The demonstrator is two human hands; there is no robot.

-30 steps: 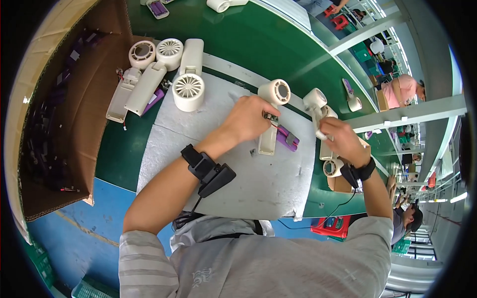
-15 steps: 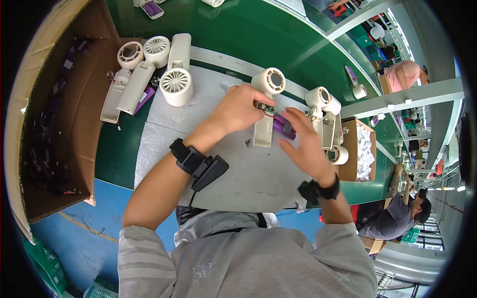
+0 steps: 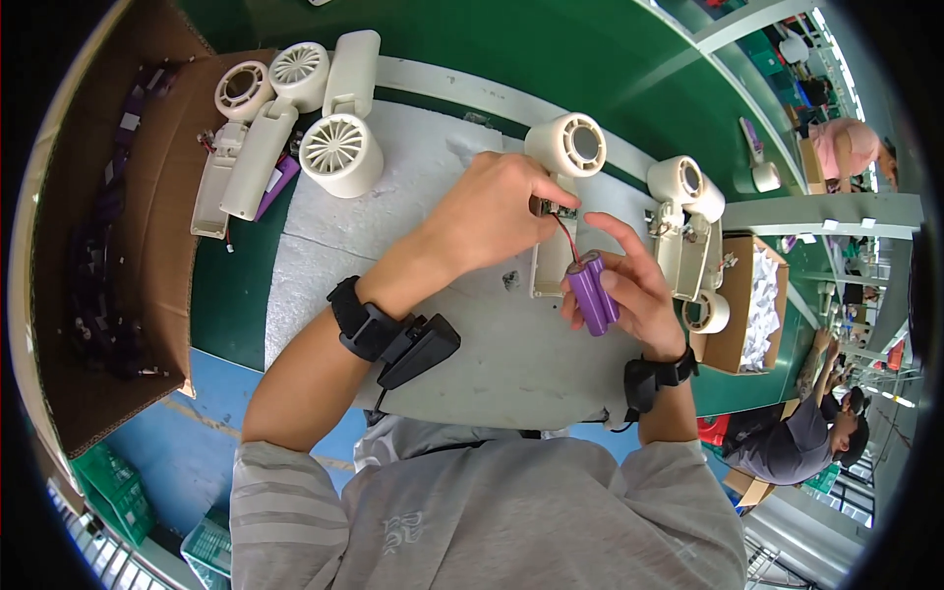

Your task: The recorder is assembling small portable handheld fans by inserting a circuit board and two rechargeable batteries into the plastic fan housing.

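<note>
A white handheld fan (image 3: 568,146) lies on the grey mat with its handle shell open toward me. Over the handle, my left hand (image 3: 492,218) is closed, index finger and thumb at a small green circuit board (image 3: 561,209); the thumb tip is partly hidden. My right hand (image 3: 637,295) grips a purple battery pack (image 3: 593,293) of two joined cells, tilted beside the open handle shell (image 3: 547,270). A thin red wire (image 3: 567,236) runs from the board to the pack.
On the left stand more white fans (image 3: 341,155) and a deep cardboard box (image 3: 162,265) with purple battery packs. To the right are further opened fans (image 3: 678,226) and a carton (image 3: 733,339) of white pieces. Co-workers sit farther right.
My right hand has closed around the battery pack, lifting it away from the handle and turning it more upright toward me. My left hand stays at the circuit board. The whole view has shifted slightly.
</note>
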